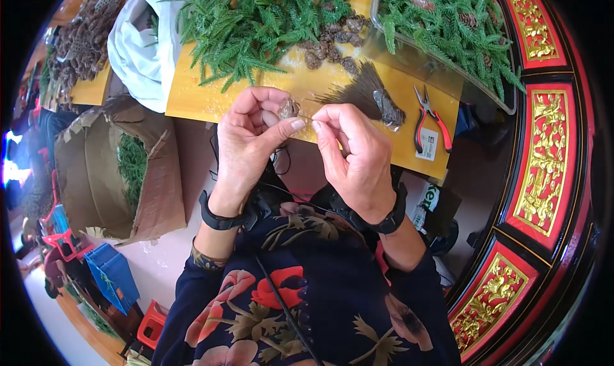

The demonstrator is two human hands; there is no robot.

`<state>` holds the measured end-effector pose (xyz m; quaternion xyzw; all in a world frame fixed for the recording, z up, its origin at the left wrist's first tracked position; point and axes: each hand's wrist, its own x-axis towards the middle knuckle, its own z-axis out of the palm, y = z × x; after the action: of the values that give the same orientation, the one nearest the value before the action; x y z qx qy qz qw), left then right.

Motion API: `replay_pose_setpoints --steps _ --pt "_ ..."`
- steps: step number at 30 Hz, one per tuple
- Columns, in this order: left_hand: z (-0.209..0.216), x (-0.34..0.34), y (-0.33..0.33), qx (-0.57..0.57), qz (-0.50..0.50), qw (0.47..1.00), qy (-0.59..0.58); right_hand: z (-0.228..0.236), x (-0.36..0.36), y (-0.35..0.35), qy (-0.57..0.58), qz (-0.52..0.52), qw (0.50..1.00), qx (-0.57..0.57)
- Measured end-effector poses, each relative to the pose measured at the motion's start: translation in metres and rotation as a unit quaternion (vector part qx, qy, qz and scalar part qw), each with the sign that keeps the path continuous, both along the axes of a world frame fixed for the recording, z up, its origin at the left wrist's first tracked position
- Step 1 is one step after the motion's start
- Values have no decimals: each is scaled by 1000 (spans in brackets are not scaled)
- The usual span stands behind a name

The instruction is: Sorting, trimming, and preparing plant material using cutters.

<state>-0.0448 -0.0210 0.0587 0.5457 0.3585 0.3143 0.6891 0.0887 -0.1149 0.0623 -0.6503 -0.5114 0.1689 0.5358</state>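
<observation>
Between the thumb and fingers of my left hand (252,126) is a small brown pine cone (290,108). My right hand (355,145) is closed in a pinch beside it, on what looks like a thin brown wire (307,118) reaching to the cone. Both hands are held over the near edge of the yellow table (192,104). Just beyond my right hand lies a fanned bundle of thin dark wires (361,88), its end wrapped in clear plastic. Pliers with red and black handles (430,120) rest to the right, on a white label.
Green artificial pine sprigs (249,27) heap up at the back, beside loose pine cones (332,40). A clear plastic bin (441,69) holds more greenery. A white bag (144,53) and an open cardboard box (115,174) stand left. Red-and-gold carved panels (543,161) border the right.
</observation>
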Motion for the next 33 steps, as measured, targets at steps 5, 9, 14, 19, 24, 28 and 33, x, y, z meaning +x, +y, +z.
replay_pose_setpoints --steps 5,9,14,19,24,28,33 --pt "2 1 -3 -6 4 1000 8 -5 -4 1 28 -15 999 4" --pt "-3 1 -5 9 2 1000 16 -5 -8 2 39 -15 999 -4" --pt "-1 4 -5 27 29 998 41 -7 -11 5 74 -17 997 -15" --pt "-5 7 -6 52 22 998 16 -8 -11 7 83 -20 996 -11" --pt "-4 8 -8 7 -1 1000 -22 -12 -13 8 88 -34 996 0" --pt "-6 8 -12 -36 -2 998 -57 -11 -12 8 89 -35 995 -2" --pt "-12 3 -6 -120 -1 987 -105 -9 -13 6 94 -32 995 12"
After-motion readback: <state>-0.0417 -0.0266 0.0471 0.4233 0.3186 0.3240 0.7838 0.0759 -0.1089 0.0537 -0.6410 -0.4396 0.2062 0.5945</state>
